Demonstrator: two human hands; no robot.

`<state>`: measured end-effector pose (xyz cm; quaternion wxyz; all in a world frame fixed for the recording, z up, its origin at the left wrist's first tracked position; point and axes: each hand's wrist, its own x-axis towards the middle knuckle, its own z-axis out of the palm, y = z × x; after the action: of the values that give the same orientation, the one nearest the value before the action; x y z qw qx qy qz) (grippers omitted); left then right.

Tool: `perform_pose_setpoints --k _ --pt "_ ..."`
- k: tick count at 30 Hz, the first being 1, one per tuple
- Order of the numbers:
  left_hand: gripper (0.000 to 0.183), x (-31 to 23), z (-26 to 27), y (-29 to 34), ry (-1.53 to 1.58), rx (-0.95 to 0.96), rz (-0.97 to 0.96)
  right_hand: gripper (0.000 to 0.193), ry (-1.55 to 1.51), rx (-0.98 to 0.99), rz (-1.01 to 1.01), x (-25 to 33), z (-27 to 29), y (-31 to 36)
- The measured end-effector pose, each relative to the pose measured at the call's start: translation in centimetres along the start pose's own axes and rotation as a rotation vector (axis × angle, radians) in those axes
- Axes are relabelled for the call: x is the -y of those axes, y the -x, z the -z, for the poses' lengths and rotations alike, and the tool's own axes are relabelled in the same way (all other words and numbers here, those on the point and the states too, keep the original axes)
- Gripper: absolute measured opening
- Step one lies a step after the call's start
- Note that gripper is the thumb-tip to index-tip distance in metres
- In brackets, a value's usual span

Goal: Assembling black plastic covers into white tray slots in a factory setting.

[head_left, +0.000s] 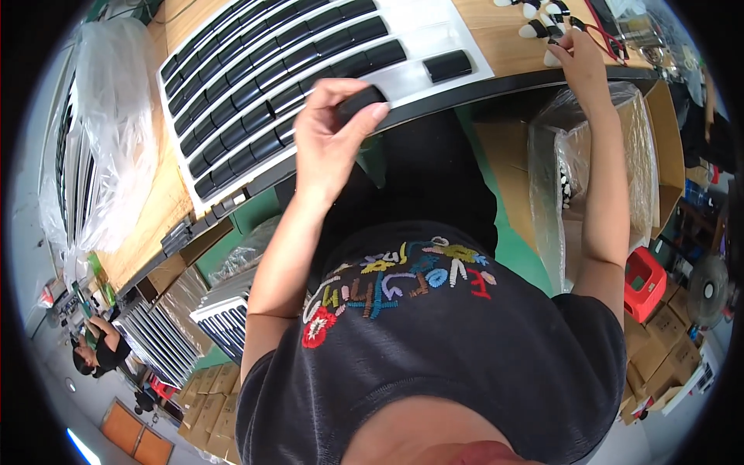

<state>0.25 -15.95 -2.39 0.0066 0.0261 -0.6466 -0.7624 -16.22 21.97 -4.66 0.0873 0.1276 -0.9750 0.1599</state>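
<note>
My left hand (324, 143) is closed around a glossy black, rounded piece (362, 101) at the near edge of a white tray (470, 35). The tray carries rows of similar black pieces (256, 120). Apart from those rows, a single black piece (448, 67) lies at the tray's right end. At the far right of the table, my right hand (587, 68) has its fingers pinched together over a group of small black-and-white parts (533, 29). Its fingertips are at one of these parts, which the fingers partly cover.
A carton (665, 147) lined with clear plastic stands open below the table's right end. Clear plastic sheeting (116, 132) hangs at the left. A red thin-looped object (608, 40) lies near my right hand. A red stool (643, 283) stands at the right; another person (101, 349) is far left.
</note>
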Motion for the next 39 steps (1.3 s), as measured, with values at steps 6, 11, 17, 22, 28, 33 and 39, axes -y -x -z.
perform_pose_setpoints --k 6,11,17,22,28,33,39 --pt "0.021 2.0 -2.1 0.9 0.338 0.065 0.025 0.021 -0.602 0.065 -0.160 15.0 3.1 4.3" --pt "0.023 0.6 -2.7 1.3 0.292 0.065 0.062 0.015 -0.711 0.051 0.069 21.2 3.1 6.5" --pt "0.025 -0.1 -2.0 2.0 0.237 0.077 0.091 0.016 -0.688 0.154 0.247 22.7 3.3 7.1" --pt "0.021 -0.8 -1.0 2.8 0.229 0.172 0.092 0.021 -0.869 0.431 0.093 23.5 3.7 7.7" --pt "0.018 -1.9 -0.2 4.3 0.067 0.183 0.003 0.023 -0.967 0.613 0.086 24.1 4.0 7.9" --pt "0.017 -2.8 1.1 4.6 -0.342 0.232 -0.193 0.023 -1.018 0.635 0.142 24.7 3.3 8.6" --pt "0.018 -0.4 0.7 5.1 -0.046 0.115 0.044 0.024 -0.935 0.636 0.146 24.3 1.0 7.5"
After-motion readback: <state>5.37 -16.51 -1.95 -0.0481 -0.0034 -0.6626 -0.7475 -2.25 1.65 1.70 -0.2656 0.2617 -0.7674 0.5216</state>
